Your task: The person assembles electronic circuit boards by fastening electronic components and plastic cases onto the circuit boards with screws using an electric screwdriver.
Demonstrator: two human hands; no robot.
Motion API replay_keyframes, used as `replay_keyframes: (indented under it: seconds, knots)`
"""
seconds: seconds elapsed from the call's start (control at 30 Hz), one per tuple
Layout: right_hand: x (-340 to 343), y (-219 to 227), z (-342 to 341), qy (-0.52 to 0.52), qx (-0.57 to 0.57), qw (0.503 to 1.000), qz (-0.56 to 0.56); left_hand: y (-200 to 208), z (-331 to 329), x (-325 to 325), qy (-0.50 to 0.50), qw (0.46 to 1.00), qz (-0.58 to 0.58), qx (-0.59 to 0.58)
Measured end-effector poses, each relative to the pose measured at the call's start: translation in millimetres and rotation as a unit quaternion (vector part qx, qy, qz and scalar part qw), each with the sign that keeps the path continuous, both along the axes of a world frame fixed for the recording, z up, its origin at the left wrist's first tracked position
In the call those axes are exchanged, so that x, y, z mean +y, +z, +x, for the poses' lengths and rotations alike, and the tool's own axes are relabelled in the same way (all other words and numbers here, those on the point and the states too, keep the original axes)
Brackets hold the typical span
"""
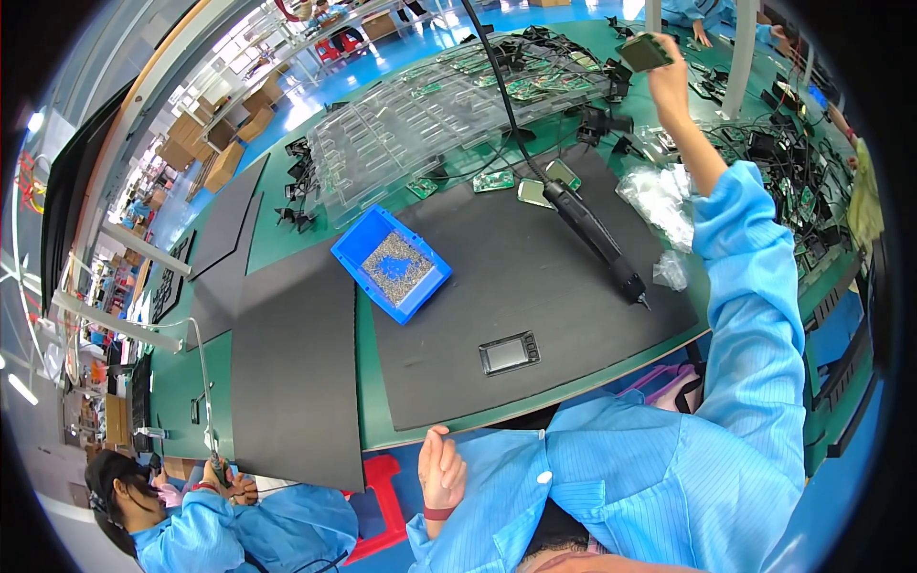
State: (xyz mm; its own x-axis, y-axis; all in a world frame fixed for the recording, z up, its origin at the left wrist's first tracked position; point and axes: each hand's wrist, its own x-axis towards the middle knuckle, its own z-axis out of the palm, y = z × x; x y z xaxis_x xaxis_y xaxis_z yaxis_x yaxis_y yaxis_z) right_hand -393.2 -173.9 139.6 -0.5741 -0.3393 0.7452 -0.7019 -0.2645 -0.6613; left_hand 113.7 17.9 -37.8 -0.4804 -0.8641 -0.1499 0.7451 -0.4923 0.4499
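My right hand (671, 78) is stretched out to the far right of the bench, its fingers closed on the edge of a small display module (644, 53), dark and rectangular. At the near table edge my left hand (441, 474) hangs with its fingers curled and nothing in them. On the black mat (449, 353) lies a small black device housing (509, 353) with a grey window. A black electric screwdriver (597, 239) rests across the mat, its bit pointing toward me. Left of it stands a blue bin (420, 304) of tiny screws.
Clear plastic trays (382, 143) with green boards fill the back. Loose display boards (533, 193) lie by the screwdriver's cable. Crumpled plastic bags (659, 205) and tangled black cables (774, 153) are on the right. A co-worker (181, 525) sits at the lower left.
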Motion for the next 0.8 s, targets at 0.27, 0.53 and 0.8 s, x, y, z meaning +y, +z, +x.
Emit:
replay_keyframes:
  seconds: [0.27, 0.53, 0.8]
  knots:
    - [79, 47, 110, 0.281, -0.075, 0.946, -0.145, 15, -11, 0, 0.026, 0.993, -0.078, -0.089]
    - [119, 25, 196, 0.53, -0.143, 0.833, -0.074, 16, -17, 7, -0.026, 0.957, -0.216, -0.194]
    - [126, -41, 284, 0.737, -0.262, 0.622, 0.022, 34, -20, 16, -0.01, 0.923, -0.261, -0.284]
